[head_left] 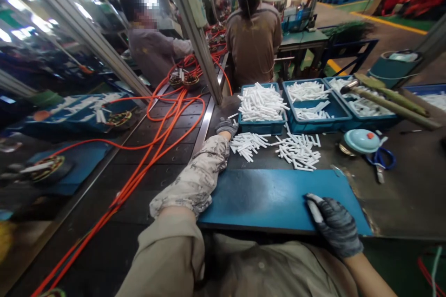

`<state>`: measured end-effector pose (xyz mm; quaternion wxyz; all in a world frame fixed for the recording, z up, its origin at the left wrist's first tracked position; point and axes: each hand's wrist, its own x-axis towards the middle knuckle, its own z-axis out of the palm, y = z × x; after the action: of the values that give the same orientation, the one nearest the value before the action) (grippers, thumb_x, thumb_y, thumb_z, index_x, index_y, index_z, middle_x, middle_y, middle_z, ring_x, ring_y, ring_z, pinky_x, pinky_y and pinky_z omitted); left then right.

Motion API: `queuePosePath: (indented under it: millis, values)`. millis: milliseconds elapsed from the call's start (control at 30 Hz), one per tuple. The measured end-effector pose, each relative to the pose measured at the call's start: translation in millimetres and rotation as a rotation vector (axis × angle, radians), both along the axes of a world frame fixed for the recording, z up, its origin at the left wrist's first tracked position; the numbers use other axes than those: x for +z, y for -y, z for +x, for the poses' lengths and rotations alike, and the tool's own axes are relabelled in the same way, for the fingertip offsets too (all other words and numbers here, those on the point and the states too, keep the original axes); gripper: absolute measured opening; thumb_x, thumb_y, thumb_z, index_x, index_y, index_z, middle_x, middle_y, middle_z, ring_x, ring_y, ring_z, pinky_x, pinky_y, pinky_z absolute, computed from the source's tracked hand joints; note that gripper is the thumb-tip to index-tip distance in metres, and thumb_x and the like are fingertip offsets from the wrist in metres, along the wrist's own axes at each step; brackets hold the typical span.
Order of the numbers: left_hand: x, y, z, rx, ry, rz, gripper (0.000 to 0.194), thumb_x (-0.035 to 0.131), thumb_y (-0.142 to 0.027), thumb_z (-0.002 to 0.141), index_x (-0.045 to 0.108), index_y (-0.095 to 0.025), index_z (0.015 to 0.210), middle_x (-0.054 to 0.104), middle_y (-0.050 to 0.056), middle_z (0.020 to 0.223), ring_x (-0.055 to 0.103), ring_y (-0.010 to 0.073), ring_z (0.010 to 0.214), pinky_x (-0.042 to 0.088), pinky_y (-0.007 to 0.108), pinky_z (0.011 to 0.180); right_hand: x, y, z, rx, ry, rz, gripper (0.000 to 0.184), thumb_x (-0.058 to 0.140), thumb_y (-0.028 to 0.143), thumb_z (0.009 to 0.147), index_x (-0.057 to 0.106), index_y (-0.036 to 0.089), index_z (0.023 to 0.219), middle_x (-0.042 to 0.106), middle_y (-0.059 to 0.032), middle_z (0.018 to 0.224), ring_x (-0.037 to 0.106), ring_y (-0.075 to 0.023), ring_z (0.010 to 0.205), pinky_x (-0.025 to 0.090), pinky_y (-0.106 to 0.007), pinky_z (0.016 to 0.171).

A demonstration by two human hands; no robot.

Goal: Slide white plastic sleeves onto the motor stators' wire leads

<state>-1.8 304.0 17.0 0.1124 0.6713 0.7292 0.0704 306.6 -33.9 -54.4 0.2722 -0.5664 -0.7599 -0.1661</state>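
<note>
My left hand [227, 126], in a grey striped glove, reaches forward to the near left corner of a blue bin [262, 128] heaped with short white sticks [262, 102]. Its fingers look curled, and what they hold, if anything, is hidden. Beside it, more white sticks [248, 145] lie loose on the table. My right hand [336, 225], also gloved, rests over the near right part of a blue mat [259, 197] with its fingers bent. A whitish strip shows along its thumb side; I cannot tell whether this is glove or a stick.
Two more blue bins [318, 126] with white sticks stand to the right. A light-blue lidded pot [362, 141], scissors [380, 162] and long greenish rods [393, 102] lie nearby. Orange hoses [162, 136] cross the belt [137, 204] at left. Two people [253, 41] work ahead.
</note>
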Motion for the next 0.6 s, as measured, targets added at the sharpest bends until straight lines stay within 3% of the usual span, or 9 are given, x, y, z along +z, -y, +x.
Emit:
queuePosePath:
  millis: [167,367,500,600]
  values:
    - [-9.3,-19,12,0.044,-0.037,-0.147,0.066,0.064,-0.048,0.094,0.051,-0.012,0.147,0.041,0.024,0.159,0.048,0.0385,0.142,0.045,0.056,0.112,3.8,-1,-4,-0.01,0.0,0.019,0.029,0.052,0.031,0.103,0.075,0.016,0.11,0.074,-0.006,0.081,0.067,-0.0174,0.07,0.05,-0.029,0.069]
    - [-14.3,-26,4,0.037,-0.056,-0.149,0.083,0.073,-0.041,0.082,0.046,-0.007,0.152,0.033,0.028,0.164,0.041,0.0444,0.147,0.043,0.055,0.114,4.5,0,-5,-0.026,0.001,0.057,0.028,0.052,0.032,0.104,0.075,0.016,0.109,0.075,-0.0067,0.084,0.066,-0.0178,0.069,0.049,-0.03,0.072]
    - [-17.7,-26,-5,-0.048,-0.054,-0.03,0.083,0.07,-0.036,0.082,0.042,-0.006,0.154,0.026,0.023,0.168,0.032,0.0406,0.153,0.031,0.05,0.125,4.4,1,-5,-0.024,-0.011,0.041,0.028,0.052,0.032,0.103,0.075,0.017,0.109,0.075,-0.0069,0.084,0.066,-0.0183,0.071,0.049,-0.03,0.072]
    - [-20.2,-30,-15,-0.126,-0.018,0.05,0.071,0.069,-0.03,0.081,0.053,-0.011,0.147,0.033,0.017,0.167,0.041,0.0355,0.148,0.033,0.042,0.124,5.1,1,-6,-0.021,-0.012,0.038,0.028,0.053,0.03,0.103,0.075,0.015,0.109,0.074,-0.007,0.082,0.065,-0.0183,0.071,0.048,-0.029,0.072]
